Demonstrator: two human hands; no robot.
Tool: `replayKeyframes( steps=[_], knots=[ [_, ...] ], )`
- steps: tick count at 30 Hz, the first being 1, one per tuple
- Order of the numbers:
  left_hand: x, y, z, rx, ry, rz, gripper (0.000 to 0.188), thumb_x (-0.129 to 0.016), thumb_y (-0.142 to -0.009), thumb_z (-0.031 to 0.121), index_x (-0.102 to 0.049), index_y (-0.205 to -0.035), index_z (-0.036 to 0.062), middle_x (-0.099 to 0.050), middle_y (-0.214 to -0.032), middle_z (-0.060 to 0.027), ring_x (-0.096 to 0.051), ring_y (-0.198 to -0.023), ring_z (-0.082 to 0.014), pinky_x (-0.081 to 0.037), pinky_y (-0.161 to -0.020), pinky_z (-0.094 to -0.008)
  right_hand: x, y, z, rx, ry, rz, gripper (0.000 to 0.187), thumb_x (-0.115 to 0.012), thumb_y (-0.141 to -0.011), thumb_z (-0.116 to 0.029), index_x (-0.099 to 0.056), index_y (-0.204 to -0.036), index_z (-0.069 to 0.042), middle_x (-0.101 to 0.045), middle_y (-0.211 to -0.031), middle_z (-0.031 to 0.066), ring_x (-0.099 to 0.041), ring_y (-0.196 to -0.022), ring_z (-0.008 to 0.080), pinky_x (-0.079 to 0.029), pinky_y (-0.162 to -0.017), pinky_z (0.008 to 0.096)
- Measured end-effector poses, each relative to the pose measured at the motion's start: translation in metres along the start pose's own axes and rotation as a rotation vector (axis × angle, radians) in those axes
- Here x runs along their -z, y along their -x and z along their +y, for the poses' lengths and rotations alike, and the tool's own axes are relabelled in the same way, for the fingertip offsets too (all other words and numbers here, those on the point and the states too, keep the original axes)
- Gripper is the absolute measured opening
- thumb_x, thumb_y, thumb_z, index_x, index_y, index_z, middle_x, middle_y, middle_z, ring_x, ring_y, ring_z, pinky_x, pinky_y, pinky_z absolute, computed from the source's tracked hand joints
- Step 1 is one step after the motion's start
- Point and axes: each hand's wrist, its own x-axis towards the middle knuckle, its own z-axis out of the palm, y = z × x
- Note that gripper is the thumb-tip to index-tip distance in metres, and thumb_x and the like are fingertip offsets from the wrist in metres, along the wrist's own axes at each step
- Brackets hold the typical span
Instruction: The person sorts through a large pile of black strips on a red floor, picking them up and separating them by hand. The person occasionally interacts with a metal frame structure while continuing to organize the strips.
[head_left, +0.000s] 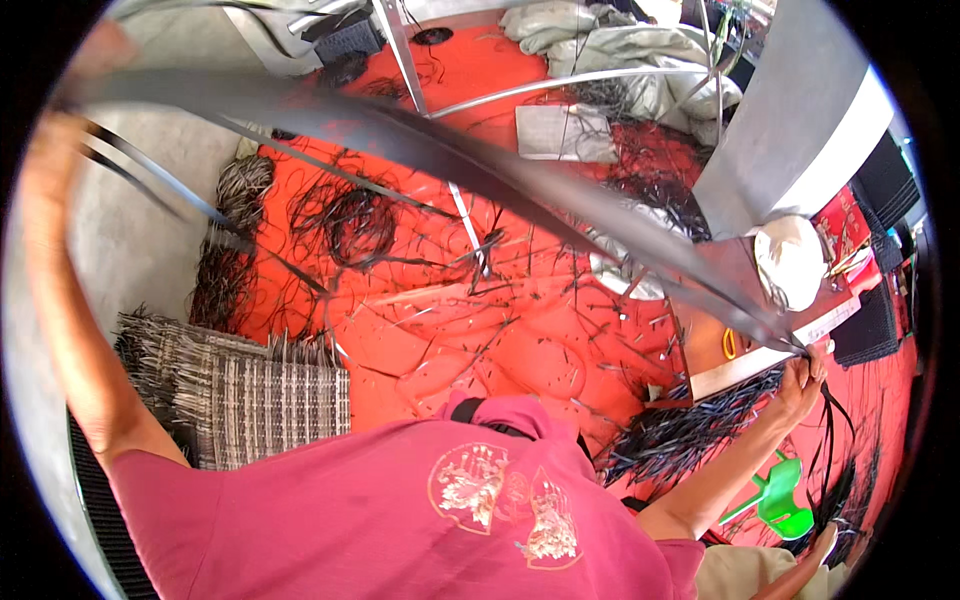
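Note:
A bundle of long, flat black strips (430, 140) is stretched across the view between my raised hands, blurred where it is nearest. At the upper left, my left hand (62, 120) is closed on one end, its fingers smeared. My right hand (800, 385), low at the right, has its fingers wrapped round the other end, and loose tails (835, 430) hang below it. Two more thin strips dangle by my left hand. My pink shirt (350, 510) fills the lower middle.
Strip scraps and a tangled coil (350, 220) litter the red floor (470, 350). Woven brown panels (260, 400) lie left. A wooden board (715, 340) bears yellow-handled scissors (729, 345). Nearby are a green plastic chair-like item (785, 500), a grey pillar (800, 110) and another person's hand (825, 545).

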Motion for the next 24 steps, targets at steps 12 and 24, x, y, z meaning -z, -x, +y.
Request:
replayKeyframes(
  steps=[12, 24],
  knots=[
    [-0.161, 0.181, 0.259, 0.059, 0.984, -1.052, 0.032, -0.052, -0.085, 0.037, -0.049, -0.074, 0.0072, -0.046, -0.055, -0.0135, -0.051, -0.057, -0.0337, -0.037, -0.049, -0.0406, 0.223, 0.07, -0.152, -0.01, 0.538, 0.69, 0.017, -0.043, -0.079, -0.003, -0.036, -0.064, -0.007, -0.037, -0.059, 0.0021, -0.027, -0.044, 0.0097, -0.022, -0.039, 0.0197],
    [-0.266, 0.346, 0.189, 0.088, 0.541, -1.195, 0.037, -0.038, -0.094, 0.03, -0.053, -0.079, -0.0015, -0.057, -0.073, -0.0223, -0.055, -0.071, -0.0405, -0.042, -0.06, -0.0478, 0.24, 0.262, 0.067, -0.364, 0.808, 0.847, 0.037, -0.051, -0.088, -0.041, -0.057, -0.079, -0.006, -0.056, -0.063, 0.0068, -0.049, -0.047, 0.0135, -0.038, -0.038, 0.0234]
  ],
)
